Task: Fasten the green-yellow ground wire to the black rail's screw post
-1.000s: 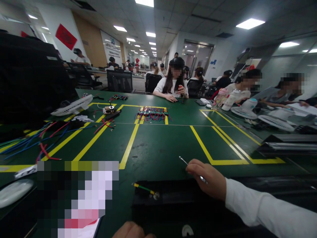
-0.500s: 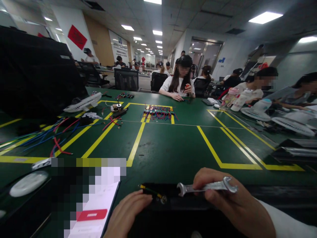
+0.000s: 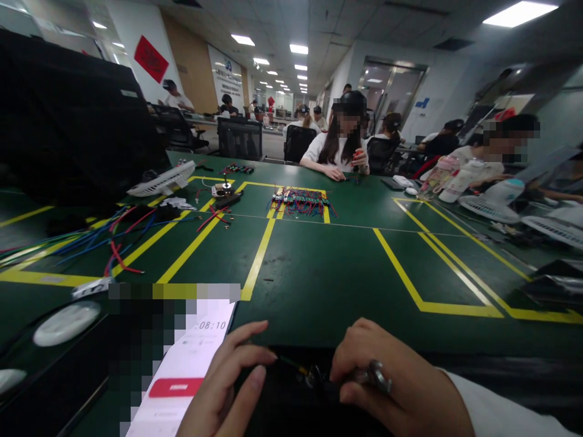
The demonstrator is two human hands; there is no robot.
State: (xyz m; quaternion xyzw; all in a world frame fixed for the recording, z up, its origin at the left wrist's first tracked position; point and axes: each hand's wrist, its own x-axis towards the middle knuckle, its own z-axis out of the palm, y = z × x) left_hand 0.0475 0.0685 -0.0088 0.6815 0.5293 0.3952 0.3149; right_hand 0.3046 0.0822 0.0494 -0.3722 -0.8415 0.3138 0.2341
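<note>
A: Head view first: the green table (image 3: 319,267) with its yellow tape lines takes up most of the picture, and a black part (image 3: 291,394) lies at its near edge, under both hands.

B: And the hands?

A: The right hand (image 3: 401,388) is curled closed around a silver wrench (image 3: 376,376); only the ring end shows above the knuckles (the rest is hidden in the fist). Its fingertips sit right at a small metal terminal (image 3: 312,377) on the black part.

B: The left one?

A: The left hand (image 3: 223,388) is loosely open, fingers spread, resting on the black part's left edge with nothing in its grasp. One finger points toward the yellow-green wire (image 3: 291,364), which runs into the terminal.

B: Anything beside it?

A: A phone (image 3: 182,376) with a white screen lies just left of that hand, touching or nearly so; it cannot be told which.
</note>
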